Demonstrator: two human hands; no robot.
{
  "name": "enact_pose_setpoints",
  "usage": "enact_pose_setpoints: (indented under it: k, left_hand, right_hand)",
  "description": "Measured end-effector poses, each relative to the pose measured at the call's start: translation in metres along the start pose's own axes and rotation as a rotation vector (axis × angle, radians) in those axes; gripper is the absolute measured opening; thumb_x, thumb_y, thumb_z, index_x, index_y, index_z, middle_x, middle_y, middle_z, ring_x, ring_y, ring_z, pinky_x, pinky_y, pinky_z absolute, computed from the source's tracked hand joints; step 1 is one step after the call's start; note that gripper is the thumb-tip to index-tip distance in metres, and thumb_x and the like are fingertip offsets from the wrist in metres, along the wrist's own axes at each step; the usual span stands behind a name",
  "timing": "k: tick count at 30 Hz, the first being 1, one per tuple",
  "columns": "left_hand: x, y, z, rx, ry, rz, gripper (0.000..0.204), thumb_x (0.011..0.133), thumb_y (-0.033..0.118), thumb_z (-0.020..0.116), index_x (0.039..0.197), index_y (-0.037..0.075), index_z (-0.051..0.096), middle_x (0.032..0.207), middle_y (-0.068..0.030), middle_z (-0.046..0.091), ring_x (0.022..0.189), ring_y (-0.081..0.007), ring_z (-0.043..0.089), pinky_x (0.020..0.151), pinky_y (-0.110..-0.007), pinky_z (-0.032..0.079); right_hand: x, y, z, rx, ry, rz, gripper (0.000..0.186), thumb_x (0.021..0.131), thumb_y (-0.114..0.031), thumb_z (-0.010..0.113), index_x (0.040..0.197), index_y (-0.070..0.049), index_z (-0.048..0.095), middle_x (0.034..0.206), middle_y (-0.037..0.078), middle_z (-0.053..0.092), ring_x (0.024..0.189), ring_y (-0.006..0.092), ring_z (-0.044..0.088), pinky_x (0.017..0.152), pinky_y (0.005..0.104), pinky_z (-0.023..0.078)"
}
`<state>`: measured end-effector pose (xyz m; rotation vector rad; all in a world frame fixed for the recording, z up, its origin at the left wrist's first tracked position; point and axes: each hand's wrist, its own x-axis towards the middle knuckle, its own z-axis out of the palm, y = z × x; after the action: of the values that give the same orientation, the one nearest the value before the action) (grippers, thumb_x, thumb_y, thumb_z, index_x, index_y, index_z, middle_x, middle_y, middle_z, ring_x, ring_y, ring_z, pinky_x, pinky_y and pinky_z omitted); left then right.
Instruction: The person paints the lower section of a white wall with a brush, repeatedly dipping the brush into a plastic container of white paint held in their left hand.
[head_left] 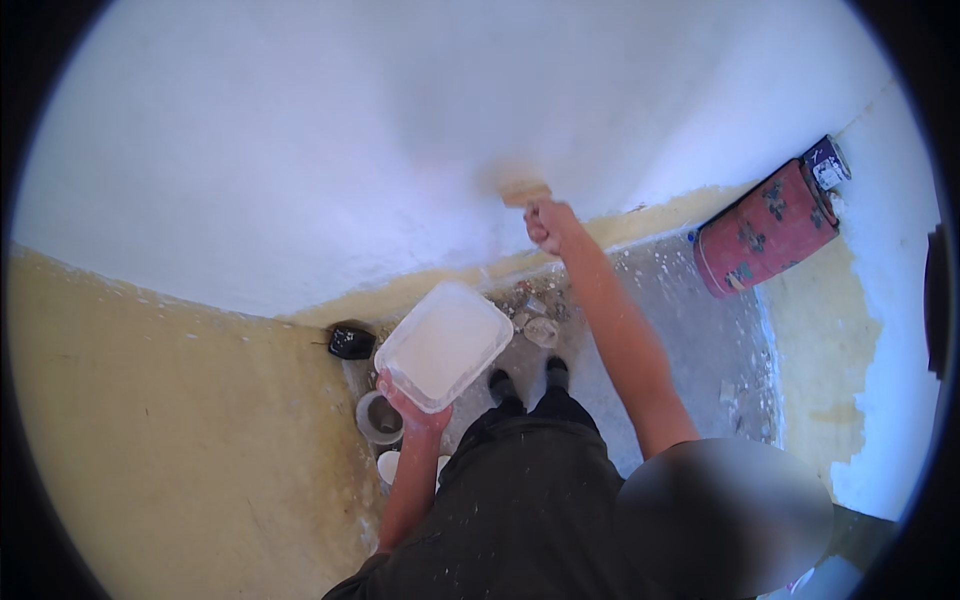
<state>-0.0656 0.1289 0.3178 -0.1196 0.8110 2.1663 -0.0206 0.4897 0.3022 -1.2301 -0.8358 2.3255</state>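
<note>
My left hand (410, 405) grips a translucent plastic tub (442, 348) of white paint or filler at its lower left edge. Up and to the right, my right hand (546, 225) is closed around a wide, pale brush (524, 192), blurred by motion, whose head is at the white wall (330, 160). Just below the brush, the lower strip of that wall is yellow with a ragged edge of white.
A red, patterned drum (762, 225) with a dark can (826, 163) on top stands at right. A black container (350, 342), a grey bucket (368, 418) and debris (540, 330) lie along the wall's foot. Yellow wall (150, 400) rises at left; a blurred round patch covers the lower right.
</note>
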Motion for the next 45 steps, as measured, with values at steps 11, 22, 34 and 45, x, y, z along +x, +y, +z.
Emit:
enact_pose_setpoints:
  k: [11, 22, 34, 45]
  left_hand:
    - [0.001, 0.008, -0.007, -0.021, -0.024, 0.022, 0.078, 0.081, 0.068, 0.043, 0.140, 0.017, 0.038, 0.140, -0.0054, 0.045, 0.126, -0.0303, 0.045, 0.103, -0.052, 0.037]
    - [-0.003, 0.003, -0.024, -0.040, -0.122, -0.142, 0.078, 0.082, 0.068, 0.043, 0.141, 0.016, 0.037, 0.141, -0.0061, 0.044, 0.127, -0.0308, 0.043, 0.104, -0.053, 0.036]
    - [0.008, 0.001, -0.033, -0.097, -0.232, -0.182, 0.076, 0.084, 0.067, 0.041, 0.140, 0.016, 0.038, 0.141, -0.0054, 0.043, 0.129, -0.0293, 0.041, 0.105, -0.051, 0.036]
    - [0.020, -0.010, -0.032, -0.007, -0.093, -0.125, 0.078, 0.084, 0.070, 0.041, 0.141, 0.017, 0.037, 0.141, -0.0048, 0.043, 0.129, -0.0301, 0.041, 0.104, -0.055, 0.033]
  right_hand:
    - [-0.183, -0.114, 0.101, -0.093, -0.203, -0.546, 0.035, 0.094, -0.014, 0.046, 0.125, 0.002, 0.048, 0.068, 0.002, 0.047, 0.045, 0.0042, 0.032, 0.036, 0.0199, 0.022]
    - [0.011, 0.055, -0.020, -0.103, 0.046, -0.240, 0.027, 0.097, -0.028, 0.049, 0.116, -0.011, 0.055, 0.066, 0.000, 0.049, 0.038, 0.0045, 0.033, 0.031, 0.0214, 0.024]
    - [0.040, 0.023, -0.004, -0.095, 0.157, 0.060, 0.026, 0.093, -0.020, 0.051, 0.072, -0.006, 0.048, 0.054, 0.002, 0.039, 0.038, 0.0089, 0.029, 0.033, 0.0254, 0.021]
    - [-0.150, -0.084, 0.091, -0.116, -0.118, -0.455, 0.025, 0.092, -0.013, 0.050, 0.115, -0.002, 0.053, 0.068, 0.000, 0.048, 0.042, 0.0034, 0.032, 0.034, 0.0196, 0.022]
